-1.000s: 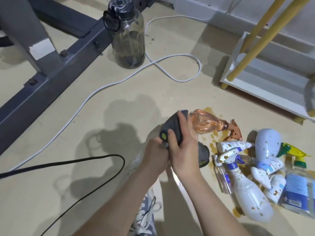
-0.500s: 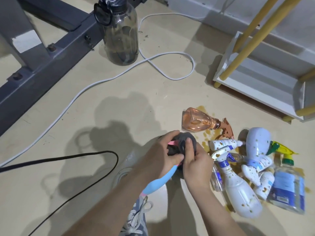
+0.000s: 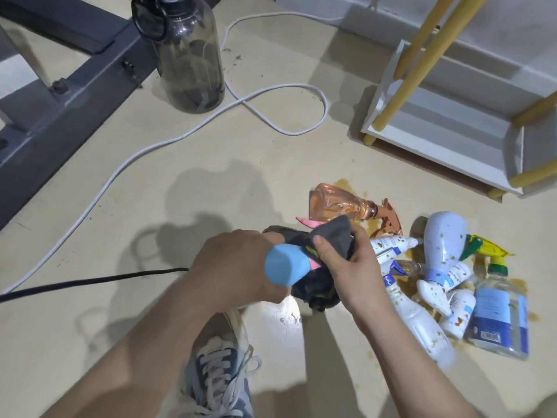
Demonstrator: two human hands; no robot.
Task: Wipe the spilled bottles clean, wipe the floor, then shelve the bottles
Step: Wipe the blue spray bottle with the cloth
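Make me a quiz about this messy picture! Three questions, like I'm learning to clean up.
1. True or false: the clear orange plastic spray bottle stands upright.
2. What does the right hand grip against the light blue plastic bottle? A) yellow sponge B) dark grey cloth C) paper towel
3. Fill in: the ___ hand holds the light blue plastic bottle.
Key: 1 false, it lies on its side on the beige floor; 2 B; 3 the left hand.
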